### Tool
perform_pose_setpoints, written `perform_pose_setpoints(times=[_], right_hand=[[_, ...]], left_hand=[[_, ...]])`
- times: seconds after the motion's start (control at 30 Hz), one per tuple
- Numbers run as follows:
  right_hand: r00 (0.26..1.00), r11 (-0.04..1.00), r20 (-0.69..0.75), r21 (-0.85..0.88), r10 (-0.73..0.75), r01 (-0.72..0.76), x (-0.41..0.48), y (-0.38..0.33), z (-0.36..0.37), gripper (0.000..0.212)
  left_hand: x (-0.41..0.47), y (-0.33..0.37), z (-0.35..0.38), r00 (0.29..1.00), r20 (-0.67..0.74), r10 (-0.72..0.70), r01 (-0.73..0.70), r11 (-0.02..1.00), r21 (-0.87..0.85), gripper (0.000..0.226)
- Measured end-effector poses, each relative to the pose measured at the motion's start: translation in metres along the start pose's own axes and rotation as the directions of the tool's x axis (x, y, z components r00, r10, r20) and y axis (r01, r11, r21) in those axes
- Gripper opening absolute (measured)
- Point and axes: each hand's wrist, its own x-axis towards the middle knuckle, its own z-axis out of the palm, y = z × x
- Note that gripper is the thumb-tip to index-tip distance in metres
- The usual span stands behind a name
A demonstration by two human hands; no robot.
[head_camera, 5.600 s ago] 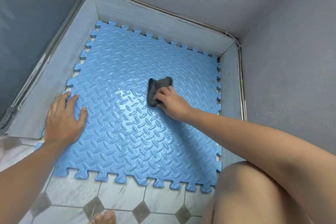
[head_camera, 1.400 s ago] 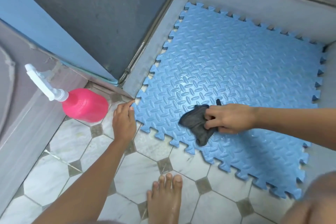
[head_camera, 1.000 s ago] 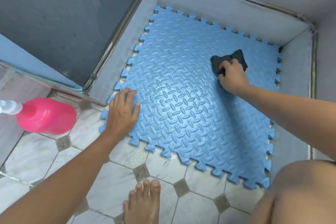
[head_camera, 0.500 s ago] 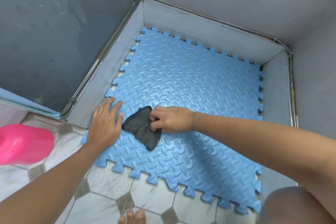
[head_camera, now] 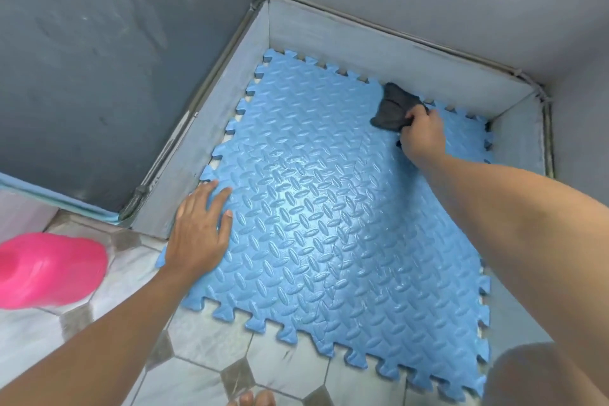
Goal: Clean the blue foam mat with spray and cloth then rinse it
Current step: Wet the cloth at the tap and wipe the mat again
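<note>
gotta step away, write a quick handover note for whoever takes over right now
Left hand: open, flat on the near-left corner of the blue foam mat, pinning it.
Right hand: shut on the dark cloth, pressed on the mat at its far edge by the grey wall.
Pink spray bottle: on the tiled floor, left of the mat.
Done: mat's middle looks wet and shiny.
Left: finish wiping, then rinse; no rinse water in view.

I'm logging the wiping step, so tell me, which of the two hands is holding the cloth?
The right hand, at the mat's far edge, grips the dark cloth. The left hand lies flat and empty on the near-left corner.
</note>
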Motion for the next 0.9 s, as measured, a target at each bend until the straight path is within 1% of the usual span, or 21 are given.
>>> perform_pose_setpoints(times=[0.07, 0.13, 0.2, 0.27, 0.4, 0.47, 0.5, 0.53, 0.6, 0.67, 0.7, 0.73, 0.77, 0.8, 0.83, 0.87, 0.9], right_hand=[[0.984, 0.982, -0.004, -0.048, 0.181, -0.181, 0.002, 0.053, -0.019, 0.029], [0.949, 0.947, 0.012, -0.074, 0.316, -0.314, -0.003, 0.095, -0.035, 0.030], [0.929, 0.929, 0.036, -0.061, 0.368, -0.366, -0.013, 0.115, -0.043, 0.029], [0.940, 0.942, 0.052, -0.041, 0.336, -0.334, -0.024, 0.107, -0.041, 0.030], [0.987, 0.990, 0.078, 0.001, 0.137, -0.138, -0.052, 0.032, -0.023, 0.036], [0.991, 0.999, 0.133, 0.038, -0.024, 0.020, -0.076, -0.015, -0.013, 0.035], [0.976, 0.991, 0.177, 0.066, -0.127, 0.117, -0.090, -0.038, -0.008, 0.033], [0.947, 0.973, 0.226, 0.096, -0.227, 0.210, -0.105, -0.057, -0.003, 0.031], [0.857, 0.915, 0.321, 0.160, -0.404, 0.372, -0.138, -0.093, 0.005, 0.027], [0.733, 0.840, 0.411, 0.221, -0.542, 0.496, -0.171, -0.125, 0.012, 0.027], [0.666, 0.799, 0.448, 0.251, -0.596, 0.546, -0.186, -0.140, 0.013, 0.027], [0.604, 0.766, 0.483, 0.286, -0.634, 0.575, -0.200, -0.152, 0.016, 0.025], [0.554, 0.744, 0.507, 0.333, -0.660, 0.580, -0.213, -0.164, 0.017, 0.023], [0.522, 0.733, 0.523, 0.389, -0.674, 0.557, -0.225, -0.176, 0.017, 0.021], [0.506, 0.730, 0.528, 0.451, -0.682, 0.514, -0.236, -0.188, 0.016, 0.021], [0.499, 0.728, 0.531, 0.512, -0.685, 0.456, -0.246, -0.200, 0.014, 0.021], [0.491, 0.724, 0.536, 0.566, -0.687, 0.394, -0.255, -0.213, 0.012, 0.019]], left_hand=[[0.001, 0.000, 0.001, 1.000, -0.008, 0.001, -0.001, 1.000, 0.000, 0.047], [0.001, -0.001, 0.001, 1.000, -0.008, 0.004, -0.004, 1.000, 0.010, 0.047], [0.001, 0.000, 0.001, 1.000, -0.005, 0.008, -0.008, 1.000, 0.017, 0.047], [0.000, 0.001, 0.001, 1.000, -0.009, 0.008, -0.008, 1.000, 0.023, 0.047], [0.001, 0.003, 0.000, 1.000, -0.011, 0.010, -0.010, 0.999, 0.036, 0.047], [-0.002, 0.005, -0.002, 1.000, 0.015, -0.011, 0.011, 1.000, 0.001, 0.046], [-0.006, 0.005, -0.003, 0.999, 0.026, -0.022, 0.023, 0.999, -0.031, 0.045], [-0.012, 0.006, -0.007, 0.999, 0.042, -0.027, 0.029, 0.997, -0.066, 0.043], [-0.030, 0.006, -0.017, 0.998, 0.061, -0.010, 0.017, 0.993, -0.119, 0.041], [-0.050, 0.001, -0.030, 0.998, 0.059, -0.021, 0.030, 0.987, -0.158, 0.041], [-0.059, -0.004, -0.038, 0.998, 0.035, -0.048, 0.053, 0.984, -0.171, 0.039], [-0.067, -0.007, -0.048, 0.993, -0.001, -0.117, 0.115, 0.976, -0.184, 0.031], [-0.075, -0.011, -0.059, 0.973, -0.047, -0.224, 0.209, 0.953, -0.220, 0.021], [-0.083, -0.016, -0.070, 0.921, -0.085, -0.380, 0.343, 0.895, -0.286, 0.022], [-0.093, -0.021, -0.080, 0.826, -0.102, -0.555, 0.489, 0.794, -0.360, 0.035], [-0.102, -0.026, -0.092, 0.694, -0.082, -0.716, 0.632, 0.659, -0.406, 0.046], [-0.113, -0.036, -0.099, 0.554, -0.050, -0.831, 0.742, 0.520, -0.422, 0.052]])
